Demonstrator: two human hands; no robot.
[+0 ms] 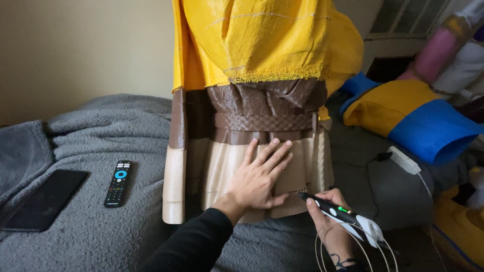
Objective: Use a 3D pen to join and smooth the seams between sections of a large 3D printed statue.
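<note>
1. In the head view, a standing form made of layered material was seen at about 12 o'clock on a grey blanket: yellow fabric on top, brown taped bands in the middle, and a beige skirt-like panel at the bottom.
2. The left hand was pressed flat on the beige panel, with its fingers spread apart and pointing toward 1 o'clock; nothing was clamped by it.
3. The right hand, at about 5 o'clock from the left one, was closed around a black pen-shaped tool with a small green light. The tip of the tool was held just beside the lower edge of the panel, near the left thumb. A white filament was looped below this hand.
4. A remote control and a dark phone were lying at 9 o'clock, well apart from the hands; a white adapter was placed at 3 o'clock.
5. As a judgement: the thumb could be touched by the tip, because they were so near. The filament loops could be caught on the wrist, and the light form could be tipped if it were pushed too strongly.
</note>
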